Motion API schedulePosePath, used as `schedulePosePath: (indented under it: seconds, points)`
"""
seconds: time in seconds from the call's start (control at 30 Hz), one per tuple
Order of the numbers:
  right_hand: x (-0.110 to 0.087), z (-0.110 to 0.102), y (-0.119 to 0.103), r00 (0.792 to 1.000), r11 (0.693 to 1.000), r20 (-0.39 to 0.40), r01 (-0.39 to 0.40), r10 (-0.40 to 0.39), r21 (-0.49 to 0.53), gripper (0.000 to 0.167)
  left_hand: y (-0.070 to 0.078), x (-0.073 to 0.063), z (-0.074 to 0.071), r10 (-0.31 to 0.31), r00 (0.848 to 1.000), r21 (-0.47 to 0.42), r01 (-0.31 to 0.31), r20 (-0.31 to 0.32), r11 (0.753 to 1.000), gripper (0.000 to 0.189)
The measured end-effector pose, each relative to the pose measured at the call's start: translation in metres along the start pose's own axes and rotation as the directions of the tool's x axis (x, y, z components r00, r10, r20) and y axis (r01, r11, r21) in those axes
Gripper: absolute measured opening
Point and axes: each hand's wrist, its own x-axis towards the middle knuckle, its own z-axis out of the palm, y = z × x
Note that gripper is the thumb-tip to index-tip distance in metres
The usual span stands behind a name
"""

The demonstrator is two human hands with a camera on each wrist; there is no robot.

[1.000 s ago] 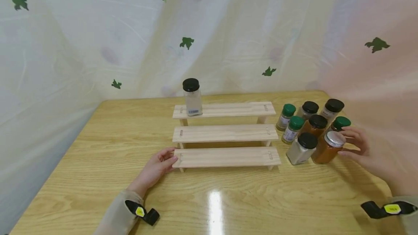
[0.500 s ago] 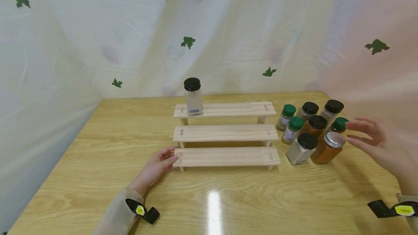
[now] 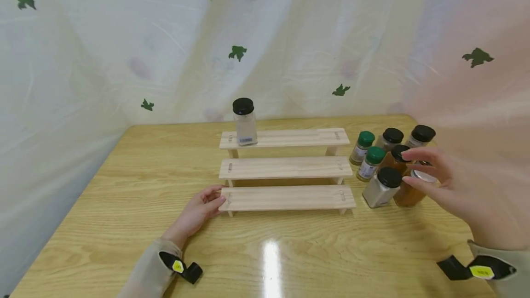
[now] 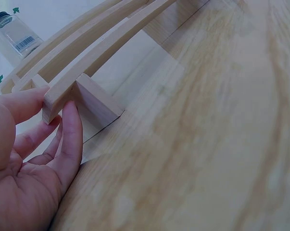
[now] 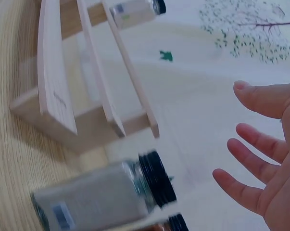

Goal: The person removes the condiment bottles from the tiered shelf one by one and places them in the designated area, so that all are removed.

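Observation:
In the head view, my left hand (image 3: 200, 208) pinches the left end of the lowest shelf of a three-tier wooden rack (image 3: 285, 198). Close up in the left wrist view, the thumb lies against the board's end and fingers curl underneath. A clear jar (image 3: 246, 130) with a black lid stands on the top tier at the left. My right hand (image 3: 459, 187) hovers over the spice jars at the right, thumb and fingers apart, holding nothing. Near its fingertips are a black-lidded jar of pale powder (image 3: 380, 191) and a silver-lidded jar of orange spice (image 3: 407, 194), partly hidden behind the hand.
Two small green-lidded jars (image 3: 367, 169) stand between the rack and the others. More black-lidded jars (image 3: 389, 139) stand behind. All are on the wooden table (image 3: 306, 252), close to its right side. A pale leaf-patterned curtain (image 3: 281, 36) hangs behind.
My right hand first drew back to the right from the silver-lidded jar, then moved left over the jars. The left hand and the rack have stayed put.

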Motion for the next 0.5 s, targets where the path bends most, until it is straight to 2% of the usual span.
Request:
schedulePosePath:
  seconds: [0.23,0.33,0.43,0.5]
  points:
    - [0.017,0.028,-0.016,0.983,0.985,0.075,0.161,-0.166,0.063,0.051,0.0,-0.001,0.0,-0.001,1.0,-0.004,0.001,-0.013,1.0,0.046]
    - [0.024,0.041,-0.019,0.971,0.968,0.08,0.212,-0.224,0.135,0.049,0.0,-0.001,0.0,0.002,1.0,-0.003,-0.002,-0.009,1.0,0.046]
    - [0.032,0.052,-0.021,0.969,0.952,0.069,0.218,-0.237,0.217,0.046,0.0,-0.001,0.0,0.004,1.0,-0.002,-0.004,-0.004,1.0,0.047]
    - [0.037,0.059,-0.023,0.974,0.945,0.069,0.19,-0.215,0.266,0.046,0.0,-0.001,0.0,0.005,1.0,-0.001,-0.005,0.0,1.0,0.047]
